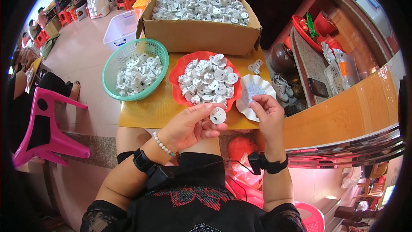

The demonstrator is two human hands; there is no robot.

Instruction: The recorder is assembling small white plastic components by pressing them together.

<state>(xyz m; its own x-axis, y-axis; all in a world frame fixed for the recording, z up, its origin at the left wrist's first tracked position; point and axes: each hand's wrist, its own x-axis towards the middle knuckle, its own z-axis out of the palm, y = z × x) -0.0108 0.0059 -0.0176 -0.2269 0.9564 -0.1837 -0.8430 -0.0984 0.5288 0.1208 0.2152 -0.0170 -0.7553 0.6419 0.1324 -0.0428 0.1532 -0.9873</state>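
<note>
Left hand (pixel 189 124): pinching a round white plastic disc (pixel 218 115), small slots on its face.
Right hand (pixel 268 109): fingertips pressed together, perhaps on a tiny part from the white dish (pixel 257 87).

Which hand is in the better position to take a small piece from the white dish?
Probably the right hand: its fingers are pinched at the rim of the white dish. The left hand already holds a round white part and is farther from the dish.
</note>
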